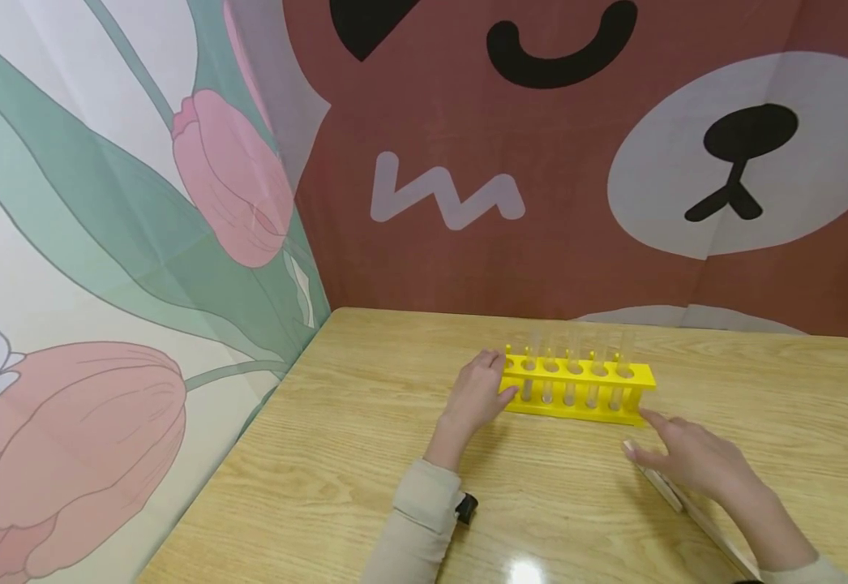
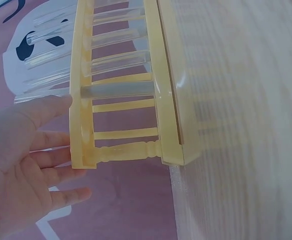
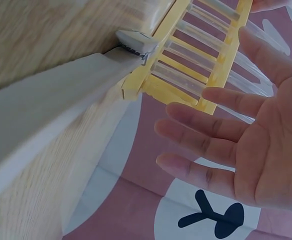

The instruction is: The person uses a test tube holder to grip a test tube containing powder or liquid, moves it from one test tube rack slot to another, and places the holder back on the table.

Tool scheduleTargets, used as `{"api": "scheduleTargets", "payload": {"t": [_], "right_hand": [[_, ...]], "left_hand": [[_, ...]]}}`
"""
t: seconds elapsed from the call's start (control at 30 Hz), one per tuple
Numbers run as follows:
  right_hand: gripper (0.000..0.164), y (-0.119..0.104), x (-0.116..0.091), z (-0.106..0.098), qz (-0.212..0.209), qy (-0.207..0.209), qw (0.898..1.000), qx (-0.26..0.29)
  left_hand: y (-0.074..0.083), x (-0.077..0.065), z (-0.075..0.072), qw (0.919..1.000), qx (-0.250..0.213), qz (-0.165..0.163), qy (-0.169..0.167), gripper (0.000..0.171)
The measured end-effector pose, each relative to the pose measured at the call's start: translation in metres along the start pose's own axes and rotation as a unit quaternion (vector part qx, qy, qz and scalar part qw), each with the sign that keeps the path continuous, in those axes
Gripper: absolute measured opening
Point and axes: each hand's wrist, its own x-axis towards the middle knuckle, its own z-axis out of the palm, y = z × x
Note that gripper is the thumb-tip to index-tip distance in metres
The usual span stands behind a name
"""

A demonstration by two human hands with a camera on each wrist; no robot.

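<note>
Hands spread | left hand point(image 1: 473, 396) touches rack point(image 1: 577, 379) | right hand point(image 1: 703, 458) beside it (contact unclear)

The person wore a garment with long sleeves in a light beige colour. The left sleeve point(image 1: 411, 539) ended in a wide cuff point(image 1: 426, 491), which seemed to be folded back, and the cloth had some soft wrinkles. Beside this cuff there was a small black piece point(image 1: 468, 509) (its exact kind I could not tell). Of the right sleeve point(image 1: 809, 573), only a short beige part was visible at the lower border. The left hand point(image 1: 473, 395) and the right hand point(image 1: 701, 458) were bare, with slender fingers, and fine creases crossed the right palm point(image 3: 273, 155).
</note>
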Motion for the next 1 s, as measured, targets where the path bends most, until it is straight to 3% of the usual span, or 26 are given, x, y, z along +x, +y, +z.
{"api": "scheduleTargets", "payload": {"t": [0.67,1.0], "right_hand": [[0.079,0.0026,-0.0011,0.0044,0.004,-0.010,1.000,-0.010],[0.077,0.0017,-0.0017,0.0046,0.004,-0.023,1.000,0.004]], "left_hand": [[-0.0002,0.0021,-0.0018,0.9998,-0.002,-0.010,-0.017,0.036],[-0.0026,0.0015,-0.0025,0.9998,0.001,0.010,0.020,0.028]]}}
